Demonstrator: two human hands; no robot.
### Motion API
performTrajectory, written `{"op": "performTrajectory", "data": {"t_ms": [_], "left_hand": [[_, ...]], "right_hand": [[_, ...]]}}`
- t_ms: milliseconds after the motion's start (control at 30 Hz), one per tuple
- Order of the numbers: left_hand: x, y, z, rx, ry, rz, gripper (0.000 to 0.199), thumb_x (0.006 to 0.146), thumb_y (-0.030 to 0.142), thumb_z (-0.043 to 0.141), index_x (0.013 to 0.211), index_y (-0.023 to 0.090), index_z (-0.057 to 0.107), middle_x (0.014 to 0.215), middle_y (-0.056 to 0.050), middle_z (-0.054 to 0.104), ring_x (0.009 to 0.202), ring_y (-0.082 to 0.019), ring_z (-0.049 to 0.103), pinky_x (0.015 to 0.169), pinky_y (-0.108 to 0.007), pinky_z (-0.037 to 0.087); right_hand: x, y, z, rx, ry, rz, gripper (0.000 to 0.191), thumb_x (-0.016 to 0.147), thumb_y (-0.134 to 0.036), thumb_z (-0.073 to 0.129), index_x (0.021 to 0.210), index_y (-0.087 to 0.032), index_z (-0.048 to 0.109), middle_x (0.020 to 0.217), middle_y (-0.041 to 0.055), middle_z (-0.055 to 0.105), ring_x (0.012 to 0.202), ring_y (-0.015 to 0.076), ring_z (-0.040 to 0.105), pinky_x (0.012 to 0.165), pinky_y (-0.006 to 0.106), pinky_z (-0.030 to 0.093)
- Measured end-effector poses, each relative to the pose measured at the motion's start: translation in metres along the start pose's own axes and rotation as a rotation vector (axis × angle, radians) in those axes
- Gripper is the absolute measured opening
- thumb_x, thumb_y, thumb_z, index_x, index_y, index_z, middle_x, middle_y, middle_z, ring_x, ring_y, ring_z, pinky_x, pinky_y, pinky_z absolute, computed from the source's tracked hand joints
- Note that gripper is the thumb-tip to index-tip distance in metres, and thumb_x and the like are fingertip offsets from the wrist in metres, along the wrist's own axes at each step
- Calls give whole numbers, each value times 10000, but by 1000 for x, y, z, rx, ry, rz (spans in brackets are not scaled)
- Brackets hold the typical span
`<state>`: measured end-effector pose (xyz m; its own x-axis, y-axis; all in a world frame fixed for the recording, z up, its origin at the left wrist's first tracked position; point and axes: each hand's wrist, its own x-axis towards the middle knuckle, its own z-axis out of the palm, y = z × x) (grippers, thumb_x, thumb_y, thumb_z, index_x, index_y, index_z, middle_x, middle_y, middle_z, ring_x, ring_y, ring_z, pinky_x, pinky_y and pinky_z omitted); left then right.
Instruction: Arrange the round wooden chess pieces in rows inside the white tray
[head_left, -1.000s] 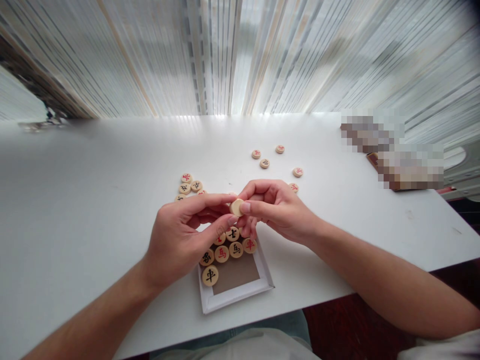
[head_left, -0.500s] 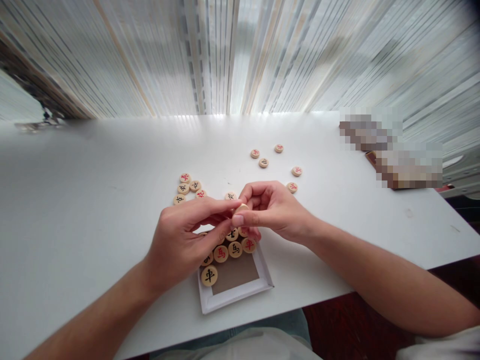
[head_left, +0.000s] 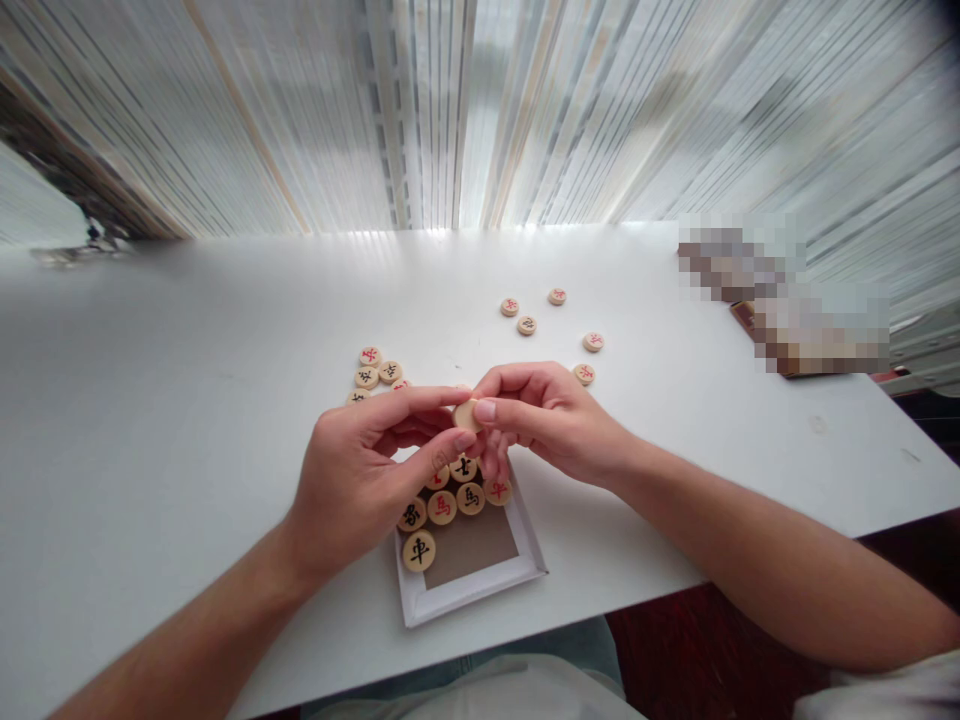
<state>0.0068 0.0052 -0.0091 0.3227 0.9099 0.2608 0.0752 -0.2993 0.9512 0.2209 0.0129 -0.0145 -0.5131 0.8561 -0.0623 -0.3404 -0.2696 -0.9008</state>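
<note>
A round wooden Chinese chess piece [head_left: 467,416] is pinched between my two hands, its visible face plain. My left hand [head_left: 367,455] holds its left side with thumb and forefinger. On its right side, the thumb and fingers of my right hand [head_left: 544,420] are closed. Below them lies a shallow white box [head_left: 480,588] with a brown bottom, partly covered by my hands. Several pieces sit in rows inside it, among them a red horse piece [head_left: 442,507], a black horse piece [head_left: 470,498] and a black chariot piece [head_left: 418,551] at the lower left.
Several loose pieces [head_left: 390,372] lie beyond my left hand, and others [head_left: 527,325] are scattered farther back and right. At the right end of the white table [head_left: 187,400] is a pixelated box [head_left: 817,335]. Striped curtains [head_left: 427,110] hang along the far edge.
The piece in my fingers has turned, so its plain face shows more. It has shifted slightly left, with my right fingers moving along. The box and loose pieces stay put.
</note>
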Motion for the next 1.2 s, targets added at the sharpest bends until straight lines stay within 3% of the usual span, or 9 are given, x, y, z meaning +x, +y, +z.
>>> {"op": "performTrajectory", "data": {"t_ms": [233,433,700,967,1200], "left_hand": [[0,1,1,-10,8,7,255,883,146,897,1121,234,879,903,10,874,775,-127,832,769,-168,697],[-1,0,1,-21,-21,29,278,879,117,888,1127,240,881,948,0,881,798,-142,840,790,-196,707],[-1,-3,1,-5,-17,31,281,880,130,892,1142,231,872,947,-11,872,793,-151,834,787,-217,714],[-1,-2,1,-41,12,47,258,901,104,874,1108,255,848,1007,19,864,843,-124,836,815,-191,699],[-3,-5,1,19,37,106,278,913,82,851,1109,279,861,1003,33,861,844,-109,822,831,-187,696]], "right_hand": [[0,1,-1,6,23,13,267,890,-357,922,877,-142,764,707,37,814,563,150,778,527,202,649],[-1,0,1,-47,39,-10,276,796,-290,990,836,-131,769,657,30,792,532,141,747,515,196,634],[-1,0,1,-29,42,-43,238,814,-260,976,845,-126,782,686,35,805,553,148,768,515,200,645],[-2,-1,5,-122,80,-175,209,806,-221,980,913,-128,826,701,17,783,618,114,750,573,171,624],[-2,-1,5,-134,79,-164,230,819,-269,983,906,-129,822,698,19,781,608,114,725,583,194,623]]}}
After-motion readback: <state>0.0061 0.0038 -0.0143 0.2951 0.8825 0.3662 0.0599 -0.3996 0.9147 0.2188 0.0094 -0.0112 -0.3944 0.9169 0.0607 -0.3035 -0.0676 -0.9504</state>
